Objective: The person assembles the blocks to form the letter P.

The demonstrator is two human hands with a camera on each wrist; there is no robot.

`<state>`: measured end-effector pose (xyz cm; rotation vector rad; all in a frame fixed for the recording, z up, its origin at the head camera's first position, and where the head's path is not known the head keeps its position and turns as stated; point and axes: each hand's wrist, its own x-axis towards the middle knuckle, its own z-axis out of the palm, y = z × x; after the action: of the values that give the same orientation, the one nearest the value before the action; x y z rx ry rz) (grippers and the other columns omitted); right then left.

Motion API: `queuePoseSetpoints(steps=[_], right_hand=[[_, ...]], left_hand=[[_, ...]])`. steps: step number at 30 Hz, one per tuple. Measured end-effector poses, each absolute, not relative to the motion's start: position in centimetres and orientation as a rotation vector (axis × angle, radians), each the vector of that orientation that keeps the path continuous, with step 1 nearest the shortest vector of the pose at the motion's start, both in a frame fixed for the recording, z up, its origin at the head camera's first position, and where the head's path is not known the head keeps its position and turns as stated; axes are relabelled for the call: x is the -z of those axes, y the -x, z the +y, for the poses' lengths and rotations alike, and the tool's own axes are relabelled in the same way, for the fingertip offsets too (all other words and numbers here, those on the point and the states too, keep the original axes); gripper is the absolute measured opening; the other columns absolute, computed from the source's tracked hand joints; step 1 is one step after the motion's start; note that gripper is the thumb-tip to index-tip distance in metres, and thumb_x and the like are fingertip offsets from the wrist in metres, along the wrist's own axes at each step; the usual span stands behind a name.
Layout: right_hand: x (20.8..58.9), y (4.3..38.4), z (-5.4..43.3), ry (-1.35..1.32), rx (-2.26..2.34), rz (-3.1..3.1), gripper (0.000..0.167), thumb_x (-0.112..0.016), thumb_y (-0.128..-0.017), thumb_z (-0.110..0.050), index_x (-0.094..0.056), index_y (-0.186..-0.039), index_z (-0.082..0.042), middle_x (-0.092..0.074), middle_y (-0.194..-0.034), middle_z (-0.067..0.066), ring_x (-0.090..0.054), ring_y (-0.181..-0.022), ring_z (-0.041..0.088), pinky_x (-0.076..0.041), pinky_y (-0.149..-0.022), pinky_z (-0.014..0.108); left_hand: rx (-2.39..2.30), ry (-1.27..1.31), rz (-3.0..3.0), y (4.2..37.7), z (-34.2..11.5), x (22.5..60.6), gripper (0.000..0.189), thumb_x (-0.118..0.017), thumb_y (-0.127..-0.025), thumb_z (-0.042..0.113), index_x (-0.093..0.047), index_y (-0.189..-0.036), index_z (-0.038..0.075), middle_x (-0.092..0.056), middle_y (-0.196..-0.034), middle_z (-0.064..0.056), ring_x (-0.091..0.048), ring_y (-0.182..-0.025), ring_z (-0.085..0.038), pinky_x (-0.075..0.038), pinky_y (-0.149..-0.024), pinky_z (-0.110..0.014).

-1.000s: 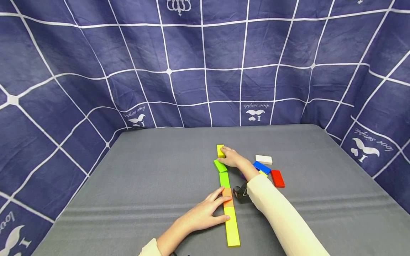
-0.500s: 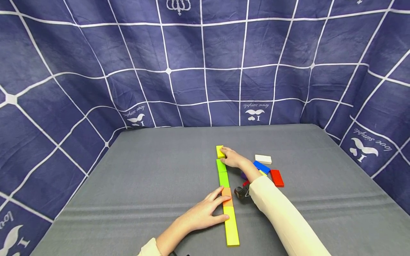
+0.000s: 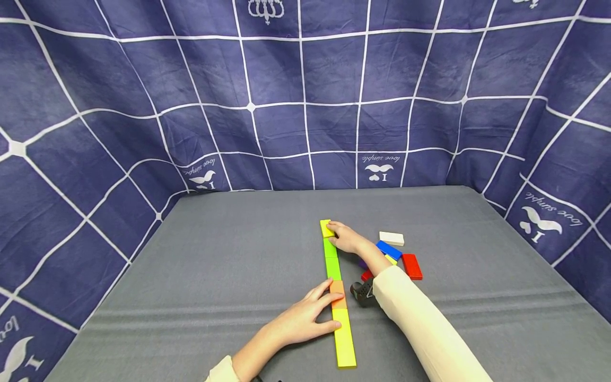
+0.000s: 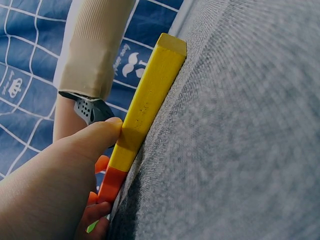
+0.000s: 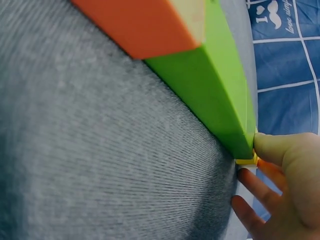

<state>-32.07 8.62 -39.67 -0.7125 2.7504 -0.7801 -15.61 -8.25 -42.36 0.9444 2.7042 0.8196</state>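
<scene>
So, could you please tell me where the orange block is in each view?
Head: the orange block is below centre, slightly right, partly covered by the left hand.
Left wrist: lower left, against the lower end of the long yellow block.
Right wrist: top, left of centre, against a green block.
Shared landmark: the blue cloth with white lines.

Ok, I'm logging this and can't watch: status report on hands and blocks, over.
Left hand touching orange block and near yellow block. Right hand on far yellow block. Row looks joined end to end. Loose blocks off right, none in line.
</scene>
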Motion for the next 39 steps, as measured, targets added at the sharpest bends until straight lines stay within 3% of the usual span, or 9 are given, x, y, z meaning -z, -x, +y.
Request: queuePoseSetpoints(steps=[16,39], right_hand=[[40.4,31.7,8.5,0.696,0.809,2.871,0.043,-0.051,-0.092,-0.013,-0.044,-0.131,0.003,-0.042,-0.138,0.019,-0.037,-0.13,0.033,-0.027,-0.108,0.045],[40.7,31.1,8.7,0.689,0.839,2.905,0.043,-0.051,-0.092,-0.016,-0.045,-0.13,0.003,-0.042,-0.138,0.018,-0.036,-0.131,0.032,-0.027,-0.108,0.044]], left_hand=[[-0.834,-0.949,2.7,15.8,-8.3,42.4,0.053,-0.051,-0.087,0.051,-0.041,-0.134,0.03,-0.024,-0.15,-0.002,-0.03,-0.135,-0.022,-0.04,-0.099,-0.043],[-0.843,-0.956,2.689,15.7,-8.4,42.4,0.053,-0.051,-0.087,0.051,-0.041,-0.135,0.031,-0.023,-0.15,-0.003,-0.029,-0.136,-0.023,-0.039,-0.1,-0.044]])
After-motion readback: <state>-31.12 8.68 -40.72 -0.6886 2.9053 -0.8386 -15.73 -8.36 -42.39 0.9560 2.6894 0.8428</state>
